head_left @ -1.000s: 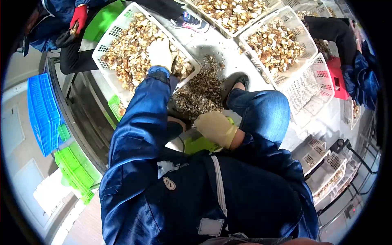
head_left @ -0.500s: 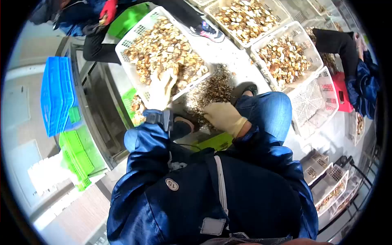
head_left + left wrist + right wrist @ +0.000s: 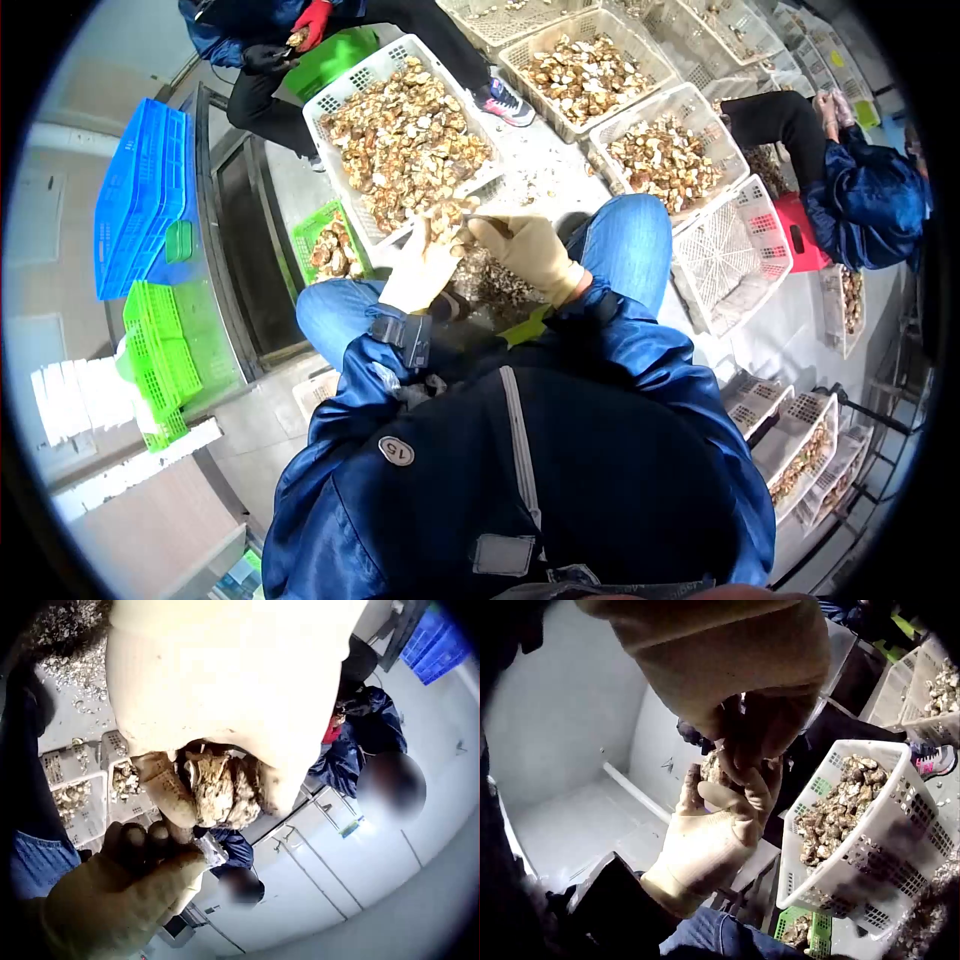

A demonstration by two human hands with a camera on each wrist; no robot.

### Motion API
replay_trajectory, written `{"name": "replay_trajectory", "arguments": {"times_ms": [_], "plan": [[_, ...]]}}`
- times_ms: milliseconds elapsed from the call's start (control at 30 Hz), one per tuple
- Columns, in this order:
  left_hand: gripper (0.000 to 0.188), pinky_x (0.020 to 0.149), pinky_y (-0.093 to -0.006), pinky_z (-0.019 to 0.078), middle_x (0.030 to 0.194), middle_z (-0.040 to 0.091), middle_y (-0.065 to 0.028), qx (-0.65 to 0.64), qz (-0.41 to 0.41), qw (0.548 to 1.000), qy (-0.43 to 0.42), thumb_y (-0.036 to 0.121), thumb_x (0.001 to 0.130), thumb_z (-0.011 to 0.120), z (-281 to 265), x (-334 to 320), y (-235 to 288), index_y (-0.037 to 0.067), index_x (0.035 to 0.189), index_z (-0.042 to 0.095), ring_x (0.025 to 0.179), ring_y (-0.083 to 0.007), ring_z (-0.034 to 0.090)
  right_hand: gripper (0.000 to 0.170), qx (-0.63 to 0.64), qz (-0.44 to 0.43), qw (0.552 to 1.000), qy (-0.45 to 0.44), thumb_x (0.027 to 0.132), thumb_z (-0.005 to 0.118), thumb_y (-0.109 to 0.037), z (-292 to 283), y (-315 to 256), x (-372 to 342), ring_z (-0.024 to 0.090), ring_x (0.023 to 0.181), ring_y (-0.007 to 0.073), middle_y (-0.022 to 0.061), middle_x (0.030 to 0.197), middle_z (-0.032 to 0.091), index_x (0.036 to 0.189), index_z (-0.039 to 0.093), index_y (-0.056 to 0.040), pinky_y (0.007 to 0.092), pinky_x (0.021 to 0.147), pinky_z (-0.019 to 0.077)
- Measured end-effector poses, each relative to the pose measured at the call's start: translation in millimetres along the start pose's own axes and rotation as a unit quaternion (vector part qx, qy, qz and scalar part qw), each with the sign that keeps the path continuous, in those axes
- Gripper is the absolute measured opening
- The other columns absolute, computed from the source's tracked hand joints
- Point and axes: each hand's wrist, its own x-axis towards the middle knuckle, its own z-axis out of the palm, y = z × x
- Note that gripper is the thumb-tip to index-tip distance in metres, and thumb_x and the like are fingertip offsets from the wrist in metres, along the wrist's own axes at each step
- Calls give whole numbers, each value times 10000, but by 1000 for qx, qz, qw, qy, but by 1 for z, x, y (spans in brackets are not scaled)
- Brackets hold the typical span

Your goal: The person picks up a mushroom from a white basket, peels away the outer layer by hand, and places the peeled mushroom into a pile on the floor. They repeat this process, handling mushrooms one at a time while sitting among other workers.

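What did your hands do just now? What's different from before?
The left hand in a pale cream glove came back from the big white perforated plastic basket toward the body, and now holds a rough brown-and-cream lump. The right hand in a matching glove moved forward to meet it. The basket is still heaped with lumps, and the blue plastic crates still stand at the side.

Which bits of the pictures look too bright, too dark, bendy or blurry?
Head view: the room bends round inside a black border, with glare on the white stack; left wrist view: the left hand is so bright it looks nearly plain white, and two heads are smudged out; right wrist view: the right hand is mostly in shadow.
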Motion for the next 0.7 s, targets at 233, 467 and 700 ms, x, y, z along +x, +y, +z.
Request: {"name": "replay_trajectory", "arguments": {"times_ms": [233, 467, 700], "plan": [[598, 523, -222, 442, 1093, 643, -142, 125, -40, 991, 41, 591, 990, 438, -5, -8, -2, 109, 1330, 536, 733, -171, 572, 206, -150, -170, 968, 106, 912, 631, -205, -7, -22, -22, 689, 797, 270, 135, 934, 704, 1048, 694, -64, 320, 698, 542], [487, 891, -359, 511, 1210, 650, -81, 640, 191, 743, -31, 485, 1050, 376, -31, -17, -22, 94, 1266, 570, 1103, -222, 603, 231, -145, -131, 980, 47, 886, 655, -251, -4, -25, -35, 676, 849, 287, 129, 915, 698, 1009, 696, -60, 365, 765, 530], [523, 1138, -447, 379, 1444, 465, -180, 42, -44, 997, -50, 274, 1029, 514, 27, -43, -19, 6, 1453, 365, 1304, -317, 489, 272, -90, -57, 993, 50, 903, 657, -262, -5, -35, -37, 675, 890, 272, 136, 986, 708, 1059, 687, -41, 344, 805, 523]]}}
